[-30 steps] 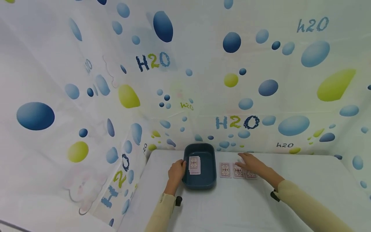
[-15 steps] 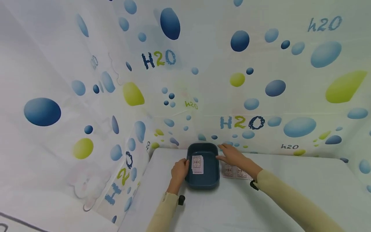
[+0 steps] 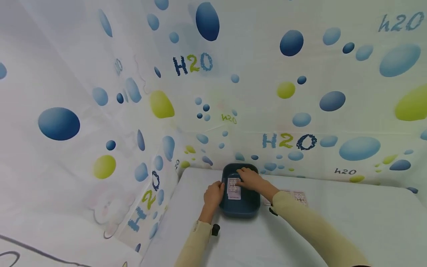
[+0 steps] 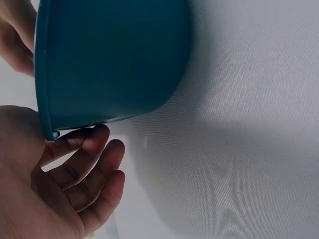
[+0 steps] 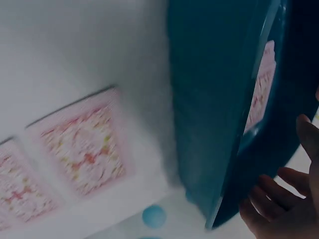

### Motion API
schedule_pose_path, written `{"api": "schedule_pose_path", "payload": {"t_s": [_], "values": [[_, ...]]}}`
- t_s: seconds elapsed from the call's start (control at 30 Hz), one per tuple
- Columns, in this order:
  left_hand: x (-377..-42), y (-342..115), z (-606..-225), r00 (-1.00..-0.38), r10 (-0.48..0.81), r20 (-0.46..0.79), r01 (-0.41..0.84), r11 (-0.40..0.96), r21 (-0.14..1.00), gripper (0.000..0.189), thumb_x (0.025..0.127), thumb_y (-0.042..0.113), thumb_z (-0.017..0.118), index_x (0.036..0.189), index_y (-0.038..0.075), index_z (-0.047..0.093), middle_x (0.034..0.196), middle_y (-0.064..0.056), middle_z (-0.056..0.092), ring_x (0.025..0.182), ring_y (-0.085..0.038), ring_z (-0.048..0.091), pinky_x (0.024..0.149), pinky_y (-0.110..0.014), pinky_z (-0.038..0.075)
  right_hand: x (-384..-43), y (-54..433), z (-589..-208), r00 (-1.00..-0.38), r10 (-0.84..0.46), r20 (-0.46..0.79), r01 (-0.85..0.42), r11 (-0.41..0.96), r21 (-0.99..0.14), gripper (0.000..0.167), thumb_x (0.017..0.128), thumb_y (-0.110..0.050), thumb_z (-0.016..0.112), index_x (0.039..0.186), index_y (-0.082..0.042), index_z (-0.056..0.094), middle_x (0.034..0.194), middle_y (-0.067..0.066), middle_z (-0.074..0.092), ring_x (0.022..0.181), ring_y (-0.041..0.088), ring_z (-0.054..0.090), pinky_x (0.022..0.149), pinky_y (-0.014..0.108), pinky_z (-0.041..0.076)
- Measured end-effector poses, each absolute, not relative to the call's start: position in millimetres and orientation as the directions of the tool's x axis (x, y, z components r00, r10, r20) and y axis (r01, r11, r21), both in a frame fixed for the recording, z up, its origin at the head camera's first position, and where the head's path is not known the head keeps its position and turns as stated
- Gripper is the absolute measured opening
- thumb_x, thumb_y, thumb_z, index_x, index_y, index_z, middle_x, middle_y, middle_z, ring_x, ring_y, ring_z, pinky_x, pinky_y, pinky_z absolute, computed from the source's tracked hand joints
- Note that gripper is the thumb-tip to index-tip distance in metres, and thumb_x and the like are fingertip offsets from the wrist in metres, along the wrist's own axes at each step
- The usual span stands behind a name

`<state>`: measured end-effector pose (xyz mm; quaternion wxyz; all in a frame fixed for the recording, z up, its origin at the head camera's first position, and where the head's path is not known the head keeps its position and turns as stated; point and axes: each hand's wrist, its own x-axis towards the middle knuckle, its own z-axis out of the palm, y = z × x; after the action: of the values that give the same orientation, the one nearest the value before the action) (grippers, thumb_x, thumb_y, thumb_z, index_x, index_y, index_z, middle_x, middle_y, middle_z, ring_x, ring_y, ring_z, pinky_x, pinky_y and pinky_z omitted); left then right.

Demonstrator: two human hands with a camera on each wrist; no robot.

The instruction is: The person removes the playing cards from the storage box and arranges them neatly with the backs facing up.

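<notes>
A dark teal plastic tub [image 3: 247, 208] stands on the white tabletop. Its left rim is gripped by my left hand [image 3: 213, 194]; in the left wrist view the fingers [image 4: 107, 172] bend along the outer wall. Inside the tub lies a small overlapping pile of patterned playing cards [image 3: 234, 195], back side up. My right hand [image 3: 252, 180] hovers over the tub, close above the pile, fingers loosely bent and no card visible in them. Right of the tub, playing cards [image 5: 87, 147] lie face down in a row, partly covered by my right forearm in the head view.
A white cloth [image 3: 353, 211] covers the table. Behind and to the left hangs a pale curtain [image 3: 253, 107] printed with blue and green drops, close to the table's back edge. Dark wrist cameras [image 3: 215, 230] sit at both cuffs.
My right hand has moved left from above the row of cards, across the tub's right rim, to over the pile inside. My left hand keeps its place on the rim.
</notes>
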<state>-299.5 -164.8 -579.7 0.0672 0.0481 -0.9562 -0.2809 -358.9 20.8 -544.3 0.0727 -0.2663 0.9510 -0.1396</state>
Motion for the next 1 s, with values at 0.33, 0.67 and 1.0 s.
{"api": "schedule_pose_path", "payload": {"t_s": [0.33,0.67,1.0], "values": [[-297,-166,-585,-0.985,-0.123,0.119,-0.04,0.84,0.541,0.032,0.102,0.028,0.057,0.075,0.011,0.057,0.065,-0.002,0.054,0.055,-0.016,0.045,0.049,-0.032,0.032,-367,-10,-572,-0.853,-0.488,-0.187,-0.408,0.845,-0.345,0.074,0.091,-0.03,0.075,0.147,0.005,0.04,0.145,0.029,0.049,0.135,0.045,0.048,0.111,0.054,0.038],[-299,-164,-579,-0.981,-0.114,0.157,-0.013,0.847,0.531,0.034,0.102,0.029,0.058,0.074,0.011,0.057,0.062,0.0,0.051,0.053,-0.013,0.043,0.048,-0.029,0.03,-372,-10,-573,-0.861,-0.466,-0.205,-0.362,0.843,-0.398,0.077,0.089,-0.021,0.077,0.149,0.003,0.036,0.148,0.03,0.041,0.138,0.047,0.041,0.114,0.057,0.034],[-300,-166,-584,-0.982,-0.131,0.133,-0.04,0.845,0.533,0.032,0.102,0.029,0.057,0.077,0.01,0.059,0.064,-0.001,0.053,0.054,-0.015,0.045,0.049,-0.03,0.031,-365,-12,-578,-0.892,-0.439,-0.109,-0.376,0.854,-0.36,0.081,0.083,-0.023,0.084,0.142,0.0,0.034,0.135,0.027,0.039,0.119,0.042,0.045,0.1,0.056,0.045]]}}
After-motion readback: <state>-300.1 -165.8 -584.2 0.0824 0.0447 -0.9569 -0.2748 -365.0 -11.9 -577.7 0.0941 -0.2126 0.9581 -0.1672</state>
